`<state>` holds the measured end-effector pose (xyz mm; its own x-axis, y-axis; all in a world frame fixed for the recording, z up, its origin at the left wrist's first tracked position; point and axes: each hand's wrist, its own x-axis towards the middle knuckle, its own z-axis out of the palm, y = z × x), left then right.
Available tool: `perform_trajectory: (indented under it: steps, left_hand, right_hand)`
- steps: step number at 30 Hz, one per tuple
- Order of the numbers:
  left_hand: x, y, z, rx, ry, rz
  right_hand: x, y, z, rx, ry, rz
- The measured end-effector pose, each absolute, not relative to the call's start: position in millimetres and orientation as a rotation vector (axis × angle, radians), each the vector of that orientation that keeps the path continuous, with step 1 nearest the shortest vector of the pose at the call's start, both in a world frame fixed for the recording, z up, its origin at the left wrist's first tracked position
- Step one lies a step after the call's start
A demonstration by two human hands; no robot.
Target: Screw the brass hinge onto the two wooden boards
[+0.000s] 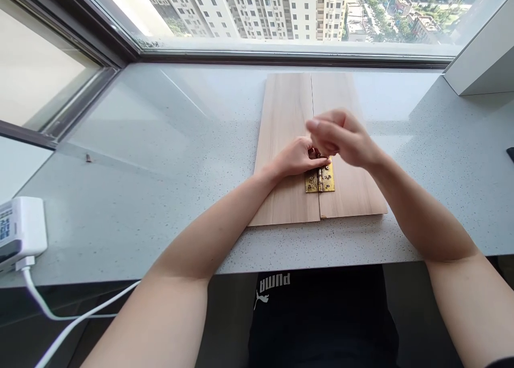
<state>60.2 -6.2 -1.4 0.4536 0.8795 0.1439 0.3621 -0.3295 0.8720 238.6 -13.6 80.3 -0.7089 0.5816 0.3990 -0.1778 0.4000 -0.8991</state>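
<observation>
A brass-coloured butt hinge [320, 181] lies flat across the seam between two pale wooden boards, the left board [283, 111] and the right board [353, 194]. Screws or screw holes dot both its leaves. My left hand [295, 158] rests over the left board, its thumb pressed on the hinge's upper right part and its fingers curled at the far end. My right hand [341, 137] is closed in a fist just above and beyond the hinge, partly covering my left fingertips. Whatever the fist may hold is hidden.
The boards lie on a speckled light countertop [193, 143] below a window. A small brown object [89, 158] lies far left. A white charger [28, 226] with a white cable [68, 328] stands at the left front edge. A dark object [509, 154] shows at the right edge.
</observation>
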Motion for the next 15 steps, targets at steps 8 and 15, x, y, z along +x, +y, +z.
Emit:
perform_trajectory:
  steps: [8,15]
  left_hand:
    - [57,-7,10,2.006,1.012,0.737]
    - [58,-12,10,1.967,1.007,0.759]
  right_hand:
    - [254,-30,117,-1.008,-1.912,0.824]
    - [246,-50,112,-1.347,-2.001,0.229]
